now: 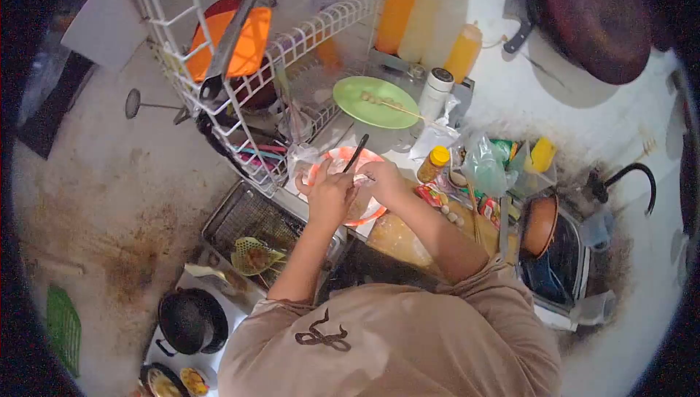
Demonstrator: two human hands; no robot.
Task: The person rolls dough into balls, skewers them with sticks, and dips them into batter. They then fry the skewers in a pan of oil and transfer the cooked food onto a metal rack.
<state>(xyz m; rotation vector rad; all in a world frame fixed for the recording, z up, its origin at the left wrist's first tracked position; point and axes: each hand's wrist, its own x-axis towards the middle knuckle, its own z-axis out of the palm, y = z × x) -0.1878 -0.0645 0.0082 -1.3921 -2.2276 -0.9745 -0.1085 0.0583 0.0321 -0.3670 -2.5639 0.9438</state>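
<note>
Both my hands are close together over a bowl with an orange rim [378, 214], which has pale, whitish matter inside. My left hand [332, 194] has its fingers curled at the lower end of a slim utensil with a black handle [356, 153] that points up and away. The fingers of my right hand [382, 181] are closed beside it, at a small whitish piece [362, 178]; I cannot tell exactly what that hand grips. Beyond the bowl, a green plate [357, 114] carries a skewer with several small pale balls [380, 101].
A wooden board [394, 240] lies at the right, with several small balls and packets near it. A yellow-capped jar [433, 164] and a white flask [436, 94] stand behind. At the left are a white wire rack [248, 116], a fryer basket [230, 222] and a black pot [192, 320].
</note>
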